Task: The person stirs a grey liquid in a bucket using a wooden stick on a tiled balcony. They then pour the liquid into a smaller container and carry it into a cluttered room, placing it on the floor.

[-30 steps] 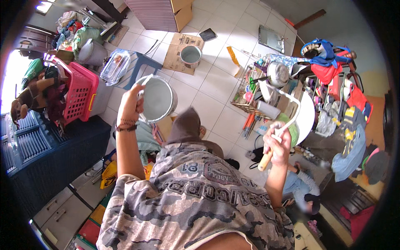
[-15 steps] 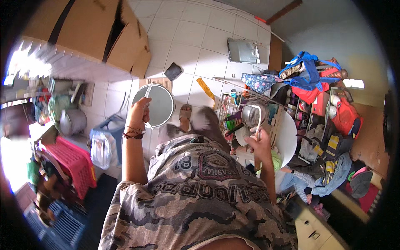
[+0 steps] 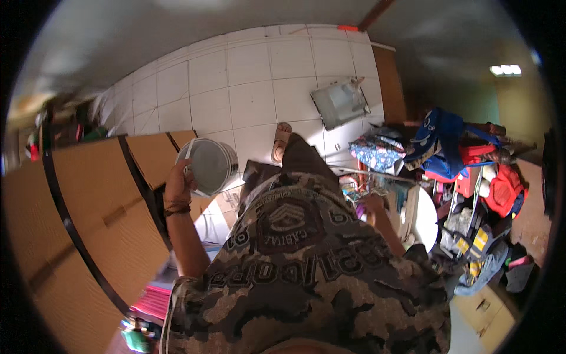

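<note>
My left hand (image 3: 178, 177) is closed round the handle of a white bucket (image 3: 219, 167) and holds it up by the side of a large cardboard box. The bucket's greyish inside faces me, tilted. To the right of my body, my right hand (image 3: 372, 205) looks curled in, low beside a rack of household things. A small purple patch (image 3: 360, 210) shows by its fingers. Blur and shadow hide what that hand holds, if anything.
Strapped cardboard boxes (image 3: 88, 218) fill the left. A grey flat panel (image 3: 340, 104) lies on the white tiles (image 3: 253, 94) ahead. At right stand a white round basin (image 3: 425, 218), a blue bag (image 3: 439, 141) and piled clothes. One sandalled foot (image 3: 282, 141) shows ahead.
I have stepped forward, and the boxes now lie beside my left arm. The bucket, on the floor before, now hangs from my left hand. The white bent rod at my right hand no longer shows.
</note>
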Action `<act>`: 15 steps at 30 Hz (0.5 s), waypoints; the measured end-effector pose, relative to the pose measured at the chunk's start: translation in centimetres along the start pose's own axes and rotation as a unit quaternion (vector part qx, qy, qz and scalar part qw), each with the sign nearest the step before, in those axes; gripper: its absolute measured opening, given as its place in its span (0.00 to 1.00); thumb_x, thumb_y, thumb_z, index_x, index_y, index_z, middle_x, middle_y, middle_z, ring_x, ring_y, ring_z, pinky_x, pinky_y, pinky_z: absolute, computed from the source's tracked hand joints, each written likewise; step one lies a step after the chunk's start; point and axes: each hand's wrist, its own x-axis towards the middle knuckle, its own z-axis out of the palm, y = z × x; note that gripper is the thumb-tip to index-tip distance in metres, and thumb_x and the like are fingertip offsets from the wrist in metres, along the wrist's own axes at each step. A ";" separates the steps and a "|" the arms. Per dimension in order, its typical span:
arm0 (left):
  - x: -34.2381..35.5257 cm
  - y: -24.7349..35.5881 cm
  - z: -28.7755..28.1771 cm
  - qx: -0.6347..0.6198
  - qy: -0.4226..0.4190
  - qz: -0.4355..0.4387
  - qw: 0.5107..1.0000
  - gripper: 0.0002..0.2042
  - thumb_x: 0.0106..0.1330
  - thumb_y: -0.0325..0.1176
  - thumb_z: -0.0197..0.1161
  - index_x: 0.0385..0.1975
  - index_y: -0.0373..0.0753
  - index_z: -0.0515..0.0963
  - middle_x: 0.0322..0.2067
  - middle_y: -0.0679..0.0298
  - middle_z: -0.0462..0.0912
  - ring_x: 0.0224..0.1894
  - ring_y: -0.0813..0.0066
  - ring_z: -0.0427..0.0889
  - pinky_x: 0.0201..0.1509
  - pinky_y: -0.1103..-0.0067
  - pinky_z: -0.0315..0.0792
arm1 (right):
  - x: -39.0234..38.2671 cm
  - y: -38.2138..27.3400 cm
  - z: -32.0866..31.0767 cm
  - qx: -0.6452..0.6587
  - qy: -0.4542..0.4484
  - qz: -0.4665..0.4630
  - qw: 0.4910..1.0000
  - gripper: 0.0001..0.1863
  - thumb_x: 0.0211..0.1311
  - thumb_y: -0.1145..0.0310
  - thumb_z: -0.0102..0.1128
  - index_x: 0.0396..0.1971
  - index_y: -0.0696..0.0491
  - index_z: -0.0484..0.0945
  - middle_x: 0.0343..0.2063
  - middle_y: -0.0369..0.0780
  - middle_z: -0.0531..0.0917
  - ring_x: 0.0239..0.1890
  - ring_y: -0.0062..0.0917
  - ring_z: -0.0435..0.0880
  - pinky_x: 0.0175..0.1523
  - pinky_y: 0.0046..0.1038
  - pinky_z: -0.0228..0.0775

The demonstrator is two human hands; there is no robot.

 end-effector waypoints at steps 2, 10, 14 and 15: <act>4.7 1.7 -0.9 0.008 -0.001 -0.030 1.000 0.13 0.58 0.43 0.63 0.34 0.42 0.72 0.15 0.71 0.65 0.14 0.78 0.62 0.17 0.79 0.58 | -0.2 -5.7 -3.3 0.120 -0.020 0.156 0.980 0.10 0.51 0.69 0.66 0.31 0.56 0.78 0.20 0.40 0.78 0.11 0.25 0.73 0.15 0.31 0.66; 20.2 20.9 12.9 0.130 -0.011 -0.011 0.991 0.16 0.62 0.45 0.56 0.39 0.38 0.76 0.15 0.69 0.66 0.13 0.77 0.61 0.18 0.79 0.56 | 4.9 -26.9 -8.1 0.193 0.076 0.119 0.971 0.10 0.53 0.69 0.65 0.34 0.54 0.75 0.16 0.35 0.75 0.13 0.20 0.73 0.14 0.25 0.63; 28.8 25.5 17.3 0.249 -0.081 0.028 0.965 0.11 0.62 0.37 0.56 0.36 0.37 0.78 0.16 0.69 0.66 0.13 0.78 0.62 0.17 0.78 0.57 | 6.5 -35.5 -4.7 0.265 0.158 0.126 0.943 0.22 0.46 0.69 0.71 0.42 0.58 0.73 0.21 0.36 0.77 0.15 0.18 0.74 0.15 0.23 0.65; 30.3 26.3 19.1 0.282 -0.106 0.049 0.952 0.09 0.62 0.35 0.56 0.35 0.37 0.78 0.16 0.69 0.67 0.13 0.78 0.63 0.17 0.78 0.57 | 6.8 -36.8 -4.7 0.238 0.149 0.135 0.950 0.23 0.46 0.69 0.71 0.42 0.58 0.73 0.21 0.36 0.77 0.15 0.18 0.74 0.15 0.23 0.66</act>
